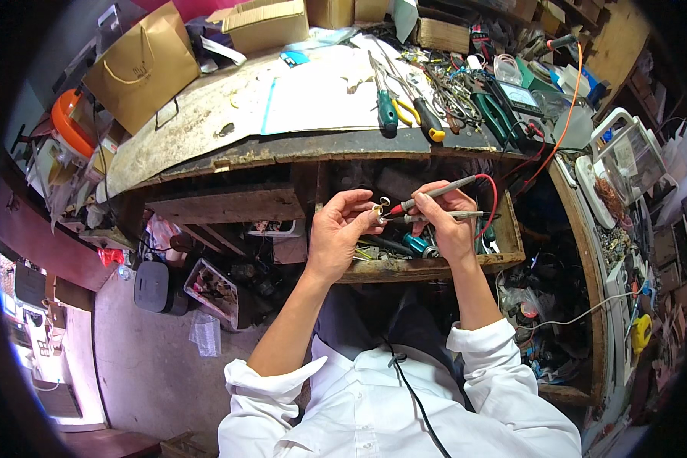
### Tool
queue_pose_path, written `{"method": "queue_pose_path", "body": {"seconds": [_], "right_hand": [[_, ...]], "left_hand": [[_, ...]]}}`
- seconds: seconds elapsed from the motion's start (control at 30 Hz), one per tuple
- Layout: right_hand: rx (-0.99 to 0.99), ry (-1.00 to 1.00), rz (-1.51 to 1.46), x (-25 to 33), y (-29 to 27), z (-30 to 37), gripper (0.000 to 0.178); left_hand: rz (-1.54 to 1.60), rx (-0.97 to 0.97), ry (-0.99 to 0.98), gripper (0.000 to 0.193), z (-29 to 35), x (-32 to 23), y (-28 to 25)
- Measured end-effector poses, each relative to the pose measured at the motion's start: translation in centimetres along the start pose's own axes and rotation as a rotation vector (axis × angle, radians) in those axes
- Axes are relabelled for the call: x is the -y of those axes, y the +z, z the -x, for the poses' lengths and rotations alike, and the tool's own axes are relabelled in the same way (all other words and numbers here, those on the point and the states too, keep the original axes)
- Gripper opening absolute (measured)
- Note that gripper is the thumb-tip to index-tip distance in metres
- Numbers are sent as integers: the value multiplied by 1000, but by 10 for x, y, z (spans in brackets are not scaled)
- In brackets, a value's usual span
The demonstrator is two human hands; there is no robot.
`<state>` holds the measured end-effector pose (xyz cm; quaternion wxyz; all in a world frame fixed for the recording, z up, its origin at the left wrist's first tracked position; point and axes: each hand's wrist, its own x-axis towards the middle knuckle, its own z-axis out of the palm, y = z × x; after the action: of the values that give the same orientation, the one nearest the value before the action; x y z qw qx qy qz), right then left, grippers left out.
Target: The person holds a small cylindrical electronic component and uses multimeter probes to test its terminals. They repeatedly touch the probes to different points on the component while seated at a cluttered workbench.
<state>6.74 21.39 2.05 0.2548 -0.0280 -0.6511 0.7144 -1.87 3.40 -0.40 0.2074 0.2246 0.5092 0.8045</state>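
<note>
Between thumb and fingertips, my left hand (333, 237) pinches a small round metal part (379, 210) with a shiny gold and silver look; its exact kind is too small to make out. My right hand (453, 233) is closed round two test probes, held a little like chopsticks. The upper probe (456, 185) has a grey handle, a red front end and a red lead. Below it lies the second, grey probe (466, 215). Both tips point left at the metal part; whether they touch it I cannot tell. An open wooden drawer (404, 270) with tools lies under both hands.
The workbench (198, 164) holds a green-handled screwdriver (387, 114), a yellow-and-black-handled tool (432, 126), green-handled pliers (492, 118) and a white sheet (320, 95). A meter (519, 96) stands at the right. Left are a paper bag (141, 72) and a bin (210, 294).
</note>
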Motion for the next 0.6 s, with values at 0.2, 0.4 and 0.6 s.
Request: {"method": "queue_pose_path", "body": {"seconds": [0.2,0.4,0.6], "right_hand": [[-32,1,-4,5,0,1,13],[-7,8,-17,5,3,0,12],[6,12,-35,6,1,0,13]], "left_hand": [[20,-4,-17,32,-2,-1,5],[-26,-27,-4,31,1,-2,3],[-63,-23,-13,31,1,-7,5]]}}
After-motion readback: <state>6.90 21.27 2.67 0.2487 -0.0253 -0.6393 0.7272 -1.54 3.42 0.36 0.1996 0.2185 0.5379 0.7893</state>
